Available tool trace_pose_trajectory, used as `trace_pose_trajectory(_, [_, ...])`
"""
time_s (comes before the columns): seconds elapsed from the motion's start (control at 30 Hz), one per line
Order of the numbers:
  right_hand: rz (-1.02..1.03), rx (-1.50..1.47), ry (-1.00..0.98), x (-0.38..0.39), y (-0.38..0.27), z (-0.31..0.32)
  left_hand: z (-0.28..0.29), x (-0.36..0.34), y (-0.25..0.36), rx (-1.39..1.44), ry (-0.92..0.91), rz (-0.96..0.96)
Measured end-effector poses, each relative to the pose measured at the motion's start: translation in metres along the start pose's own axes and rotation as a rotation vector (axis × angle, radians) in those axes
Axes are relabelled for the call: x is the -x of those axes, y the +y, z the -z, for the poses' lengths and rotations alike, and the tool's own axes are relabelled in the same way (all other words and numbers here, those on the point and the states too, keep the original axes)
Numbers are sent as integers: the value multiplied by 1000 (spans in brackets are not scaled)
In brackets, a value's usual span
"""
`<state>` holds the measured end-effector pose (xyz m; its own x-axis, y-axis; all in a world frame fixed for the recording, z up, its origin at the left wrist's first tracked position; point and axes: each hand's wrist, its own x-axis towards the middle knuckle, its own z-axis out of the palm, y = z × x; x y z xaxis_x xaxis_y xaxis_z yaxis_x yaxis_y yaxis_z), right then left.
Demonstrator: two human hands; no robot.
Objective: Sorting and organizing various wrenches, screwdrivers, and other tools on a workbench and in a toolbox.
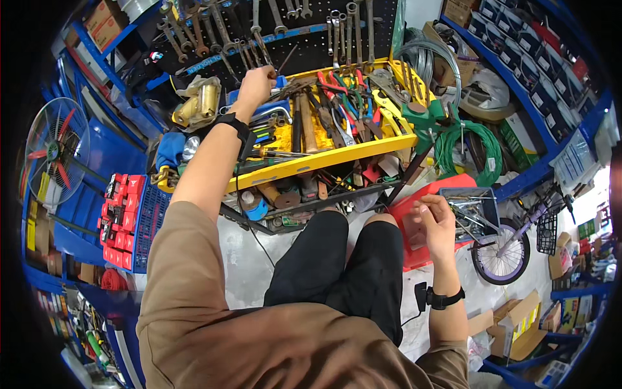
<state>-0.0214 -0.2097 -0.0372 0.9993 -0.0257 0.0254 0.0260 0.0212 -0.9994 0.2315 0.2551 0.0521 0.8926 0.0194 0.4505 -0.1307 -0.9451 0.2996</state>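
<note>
I have the two hands well apart. The left hand [257,85] reaches over a yellow tray [324,159] to its far side, fingers curled close to wrenches [256,18] hanging on a black pegboard [314,48] and to a blue bin [280,104]; whether it grips something, I cannot tell. The right hand [433,223], its fingers loosely bent, hovers near a grey bin [479,192] of metal tools. A wooden handle [308,123] and yellow-handled pliers [389,111] lie in the tray.
</note>
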Motion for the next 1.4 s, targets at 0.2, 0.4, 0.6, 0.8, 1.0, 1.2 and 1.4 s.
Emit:
trace_pose_trajectory(0.2, [-19, -31, 16, -8, 11, 1, -8, 0, -19, -129, -227, 38])
trace_pose_trajectory(0.4, [-47, -37, -9, -6, 16, -4, 5, 15, 0, -291, -355, 155])
trace_pose_trajectory(0.6, [-50, -40, 0, -4, 15, 2, -5, 10, 3, -380, -363, 95])
trace_pose_trajectory(0.8, [-16, -58, -42, -6, 21, 8, -23, -5, -36, -407, -347, 44])
trace_pose_trajectory(1.0, [3, 455, -23, -1, 56, 41, 20, 41, 82, -236, -239, -88])
trace_pose_trajectory(1.2, [97, 1060, 449, -35, 109, 118, -31, 131, 152, 91, 32, -351])
trace_pose_trajectory(1.4, [-94, 1298, -127, -61, 114, 191, -74, 151, 156, 222, 129, -205])
